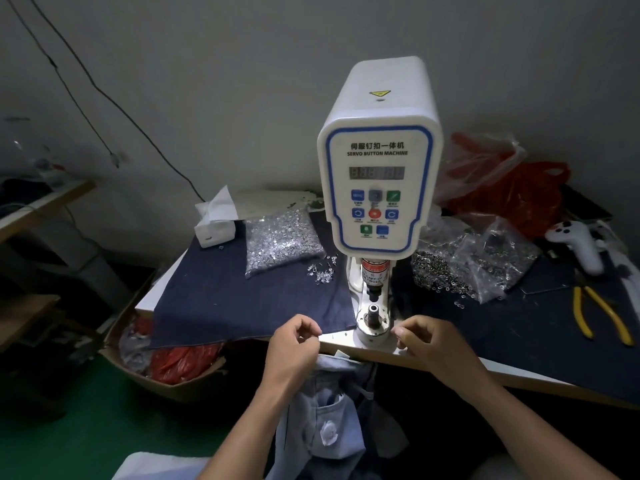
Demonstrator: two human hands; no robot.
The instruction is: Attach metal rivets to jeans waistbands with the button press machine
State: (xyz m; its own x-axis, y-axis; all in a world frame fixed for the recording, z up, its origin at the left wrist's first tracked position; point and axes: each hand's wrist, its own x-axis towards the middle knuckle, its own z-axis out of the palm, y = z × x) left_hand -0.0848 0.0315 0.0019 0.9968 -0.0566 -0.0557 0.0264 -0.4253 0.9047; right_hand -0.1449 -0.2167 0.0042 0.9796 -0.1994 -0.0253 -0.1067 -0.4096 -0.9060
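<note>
Hands [294, 337] [424, 336] curled (contents unclear) before button press machine [379, 174]; jeans [332, 410] below.

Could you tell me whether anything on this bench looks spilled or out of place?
Yes. A few clear rivet parts have spilled from the left bag onto the dark denim cloth, and metal rings lie loose beside the right bag. The jeans hang below the table edge, not yet on the press die.
</note>
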